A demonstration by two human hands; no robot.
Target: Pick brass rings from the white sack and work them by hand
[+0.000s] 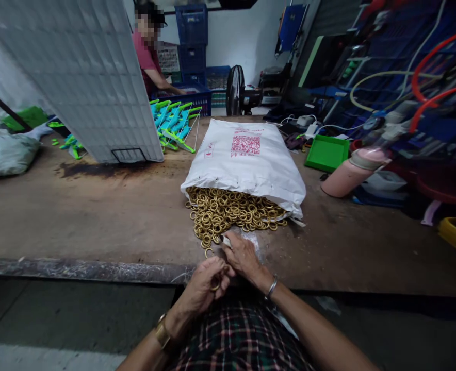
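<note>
Many gold-coloured metal rings (pixel 220 211) spill from the mouth of a white woven sack (pixel 216 159) lying on the table, its top printed with a red square code. My left hand (pixel 207 281) is closed at the table's front edge, with a gold ring (pixel 214 285) showing among its curled fingers. Touching its fingertips from the right is my right hand (pixel 245 257), bent and closed beside the pile. Something small and pale shows at its fingers, too unclear to name. One loose ring (pixel 209 253) lies just ahead of my left hand.
A tall white ribbed panel (pixel 96 77) stands at the left, beside blue and green plastic parts (pixel 177 123). To the right are a green tray (pixel 327 153), a pink bottle (pixel 347 175) and hoses. Behind the table are a person (pixel 150 56) and a black fan (pixel 235 90).
</note>
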